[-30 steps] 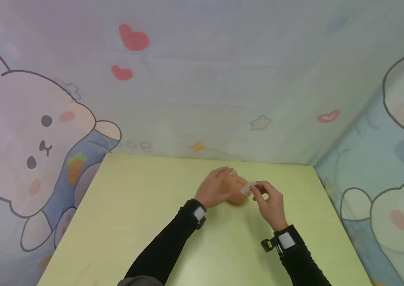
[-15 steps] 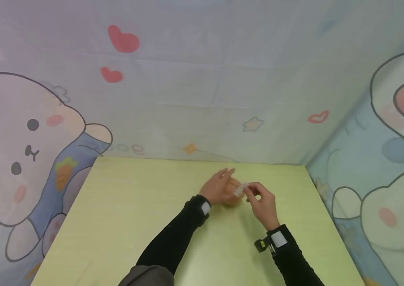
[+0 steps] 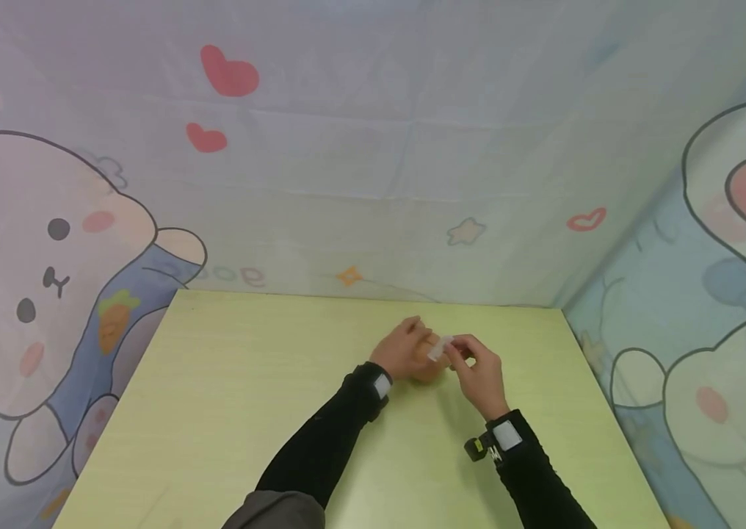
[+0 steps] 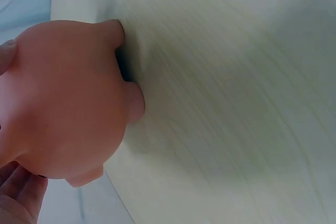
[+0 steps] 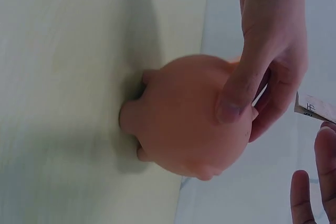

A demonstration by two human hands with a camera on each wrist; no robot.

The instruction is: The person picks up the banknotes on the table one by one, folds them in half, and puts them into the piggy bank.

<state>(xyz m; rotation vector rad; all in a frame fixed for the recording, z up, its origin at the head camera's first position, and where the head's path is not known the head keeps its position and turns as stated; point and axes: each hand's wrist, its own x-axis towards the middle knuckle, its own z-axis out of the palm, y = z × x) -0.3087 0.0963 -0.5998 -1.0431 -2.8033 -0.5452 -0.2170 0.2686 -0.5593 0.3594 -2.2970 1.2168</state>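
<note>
An orange-pink piggy bank (image 3: 429, 372) stands on its short legs on the table, its snout showing in the left wrist view. My left hand (image 3: 401, 349) grips it from above; in the right wrist view the thumb lies on the near side and the fingers go round the far side. Between thumb and fingers, my right hand (image 3: 481, 375) pinches a small folded banknote (image 5: 314, 106), pale with dark printed characters. In the head view, the note overlaps the top of the piggy bank. The left hand partly covers the piggy bank there.
The pale yellow table (image 3: 247, 382) ends just behind the piggy bank. Beyond it hangs a cartoon-printed backdrop (image 3: 346, 147), which continues along both sides. Each wrist wears a dark strap with a small device.
The right hand has brought the banknote slightly left and over the piggy bank. The left hand's raised fingers have come down around the bank. The head view has shifted slightly.
</note>
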